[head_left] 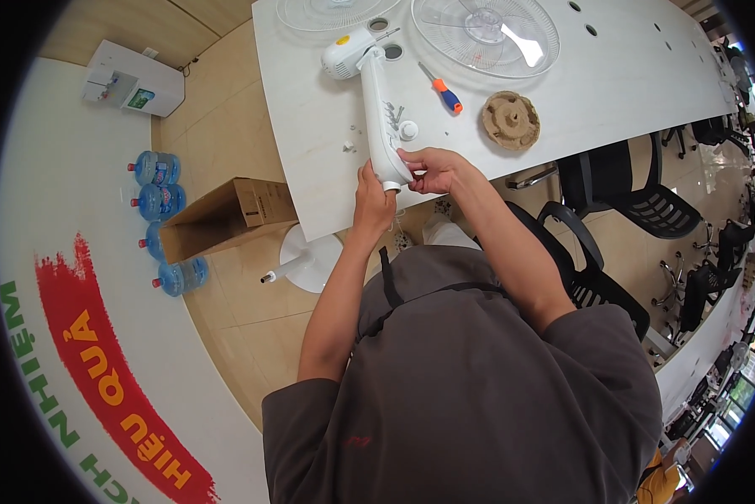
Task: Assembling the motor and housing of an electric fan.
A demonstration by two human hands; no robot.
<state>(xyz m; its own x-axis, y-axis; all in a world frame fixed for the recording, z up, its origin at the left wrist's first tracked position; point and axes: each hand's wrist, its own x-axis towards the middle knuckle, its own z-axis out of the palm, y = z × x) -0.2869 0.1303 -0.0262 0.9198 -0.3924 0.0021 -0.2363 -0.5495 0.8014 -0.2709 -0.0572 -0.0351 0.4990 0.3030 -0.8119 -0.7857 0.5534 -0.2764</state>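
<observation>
A white electric fan body (pixel 377 109) lies along the table, its motor head (pixel 344 55) at the far end and its lower end toward me. My left hand (pixel 374 202) is closed round the left side of that lower end. At its right edge my right hand (pixel 436 170) is closed, thumb and fingertips pinching the casing; anything small between them is hidden. Just beyond the right fingers sits a round white knob (pixel 407 130), with several grey buttons (pixel 394 113) on the column. A screwdriver (pixel 447 97) with an orange and blue handle lies farther right.
A fan grille (pixel 428 38) and a moulded pulp piece (pixel 510 121) rest on the white table (pixel 310 151). Left on the floor are an open cardboard box (pixel 260 202), a white fan base (pixel 320 260) and several water bottles (pixel 157 168). Black chairs (pixel 621 185) stand right.
</observation>
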